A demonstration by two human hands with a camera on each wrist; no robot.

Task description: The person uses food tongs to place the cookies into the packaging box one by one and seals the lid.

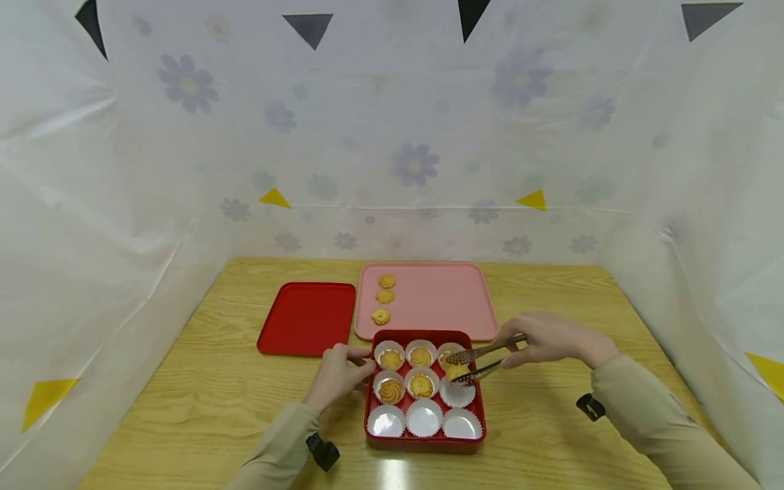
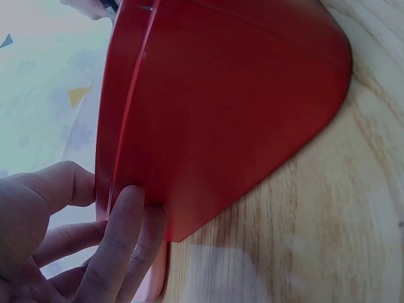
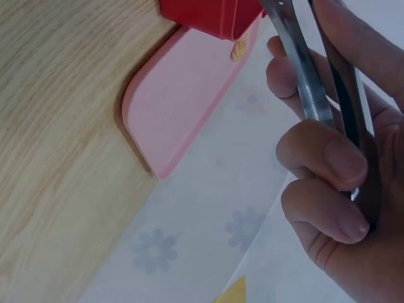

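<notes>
My left hand [image 1: 339, 374] holds the left side of a red box [image 1: 422, 444]; in the left wrist view some fingers lie against its outer wall [image 2: 221, 107] and others reach the rim. The box holds rows of white paper cups [image 1: 424, 417]. My right hand [image 1: 545, 339] grips metal tongs [image 1: 490, 349], their arms also visible in the right wrist view [image 3: 306, 76]. Between the tong tips is a piped butter cookie [image 1: 456, 371], at the right cup of the middle row. Several cups hold cookies [image 1: 420, 385]; the front-row cups hold none.
Behind the box lies a pink tray [image 1: 437, 299] with 3 cookies [image 1: 385, 297] along its left side. A red tray [image 1: 309, 316] is left of it. The wooden table [image 1: 202, 388] meets pale flowered sheeting [image 1: 392, 136] behind and at the sides.
</notes>
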